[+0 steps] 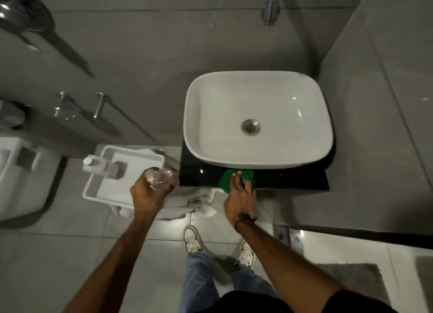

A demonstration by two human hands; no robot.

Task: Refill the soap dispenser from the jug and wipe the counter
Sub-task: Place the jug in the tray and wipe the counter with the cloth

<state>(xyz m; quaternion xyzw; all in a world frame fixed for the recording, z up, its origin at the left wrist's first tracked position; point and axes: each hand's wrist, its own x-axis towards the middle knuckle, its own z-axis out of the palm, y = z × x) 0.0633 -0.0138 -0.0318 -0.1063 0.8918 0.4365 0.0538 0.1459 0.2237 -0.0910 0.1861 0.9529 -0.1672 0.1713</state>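
Note:
My right hand (241,195) presses a green cloth (228,180) onto the black counter (290,181), just below the front rim of the white basin (257,158). My left hand (146,191) grips a clear soap dispenser bottle (161,178), held in the air left of the counter's edge; it looks blurred. A translucent jug (98,166) with a white cap and pinkish liquid lies in the white tray (138,155) to the left.
A wall tap (271,5) hangs above the basin. A crumpled pale towel (199,202) lies on the tiled floor under the counter. A white toilet (21,179) stands at far left. My shoes (193,240) are on the floor below.

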